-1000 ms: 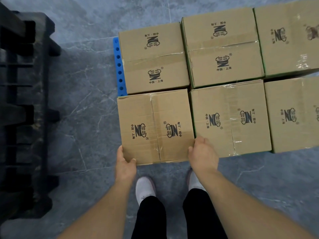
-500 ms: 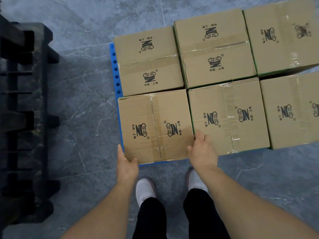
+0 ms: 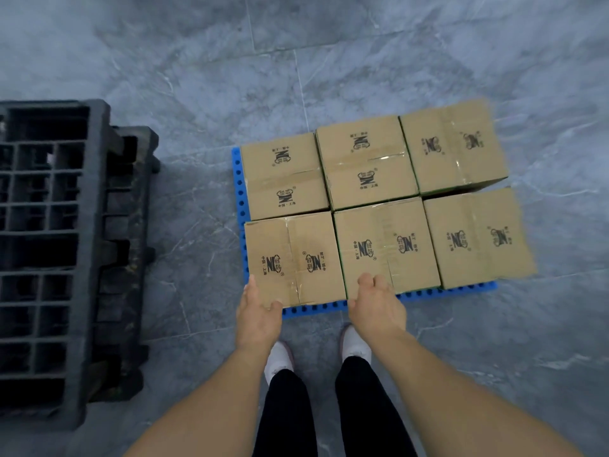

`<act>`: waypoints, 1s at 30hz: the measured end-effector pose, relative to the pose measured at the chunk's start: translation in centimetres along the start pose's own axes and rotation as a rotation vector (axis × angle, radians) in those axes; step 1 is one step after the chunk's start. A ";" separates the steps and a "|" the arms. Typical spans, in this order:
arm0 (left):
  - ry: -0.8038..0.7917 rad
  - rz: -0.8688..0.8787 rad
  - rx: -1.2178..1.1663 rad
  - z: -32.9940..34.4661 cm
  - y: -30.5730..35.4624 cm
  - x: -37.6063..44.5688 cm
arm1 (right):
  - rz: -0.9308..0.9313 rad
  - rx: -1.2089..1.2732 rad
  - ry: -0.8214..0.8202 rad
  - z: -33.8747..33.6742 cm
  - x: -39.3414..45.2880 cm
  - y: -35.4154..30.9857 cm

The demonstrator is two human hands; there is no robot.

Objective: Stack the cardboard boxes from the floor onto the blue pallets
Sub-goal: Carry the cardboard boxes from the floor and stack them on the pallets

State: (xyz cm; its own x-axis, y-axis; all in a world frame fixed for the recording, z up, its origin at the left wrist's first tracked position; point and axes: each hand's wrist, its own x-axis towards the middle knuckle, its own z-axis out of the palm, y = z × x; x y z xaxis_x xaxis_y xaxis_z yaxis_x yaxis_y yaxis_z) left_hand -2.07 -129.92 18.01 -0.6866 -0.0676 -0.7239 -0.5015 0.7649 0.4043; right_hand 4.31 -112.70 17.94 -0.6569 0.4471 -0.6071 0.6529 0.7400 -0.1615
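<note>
Head view: left hand (image 3: pixel 260 316) and right hand (image 3: pixel 379 303), both relaxed, at front-left box (image 3: pixel 293 258) near edge; blue pallet (image 3: pixel 329 310) rim exposed.

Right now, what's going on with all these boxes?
A person is stacking cardboard boxes on a blue pallet on the floor. Six boxes sit on it in two rows of three. The left hand and right hand are at the near corners of the front-left box, fingers relaxed, with no real grip on it. A black plastic pallet stands to the left.
</note>
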 end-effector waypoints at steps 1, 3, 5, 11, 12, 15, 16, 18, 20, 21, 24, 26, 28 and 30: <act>-0.001 0.008 0.003 -0.6 0.7 -1.2 | -0.013 -0.012 0.006 -1.3 -0.9 0.0; -0.002 0.020 0.020 -1.8 2.1 -3.5 | -0.033 -0.028 0.022 -3.7 -2.6 0.1; -0.003 0.045 0.043 -3.0 3.6 -5.7 | -0.054 -0.041 0.038 -6.0 -4.3 0.1; -0.030 0.212 0.096 -6.3 7.4 -10.9 | -0.089 -0.060 0.110 -11.7 -8.6 -0.3; -0.029 0.228 0.123 -6.8 7.9 -11.6 | -0.088 -0.055 0.127 -12.4 -9.3 -0.5; -0.035 0.283 0.191 -7.9 9.1 -13.6 | -0.060 -0.017 0.181 -14.5 -11.5 -0.7; -0.045 0.308 0.200 -8.2 9.5 -14.2 | -0.047 -0.007 0.199 -15.2 -12.4 -0.8; -0.063 0.372 0.224 -8.8 10.2 -15.6 | -0.020 -0.001 0.229 -16.4 -14.0 -0.7; -0.065 0.429 0.269 -9.3 11.0 -17.0 | 0.009 0.006 0.259 -17.4 -15.6 -0.4; -0.067 0.453 0.297 -9.4 11.4 -17.7 | 0.024 0.011 0.275 -17.8 -16.4 -0.3; -0.089 0.518 0.387 -9.5 12.8 -19.4 | 0.077 0.041 0.326 -19.0 -18.7 0.7; -0.107 0.575 0.437 -9.1 13.8 -20.4 | 0.109 0.013 0.341 -19.6 -20.2 1.8; -0.138 0.639 0.456 -8.3 14.8 -21.4 | 0.204 0.065 0.348 -20.3 -21.5 3.1; -0.154 0.703 0.485 -7.0 15.9 -22.4 | 0.295 0.115 0.356 -20.9 -22.7 4.7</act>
State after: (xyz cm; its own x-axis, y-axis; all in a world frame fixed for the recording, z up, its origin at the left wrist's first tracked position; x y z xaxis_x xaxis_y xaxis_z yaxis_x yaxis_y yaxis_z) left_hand 1.72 -120.73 44.55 -0.6564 0.5842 -0.4774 0.3162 0.7875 0.5290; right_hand 14.39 -108.86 47.19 -0.5121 0.7891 -0.3393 0.8555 0.5038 -0.1194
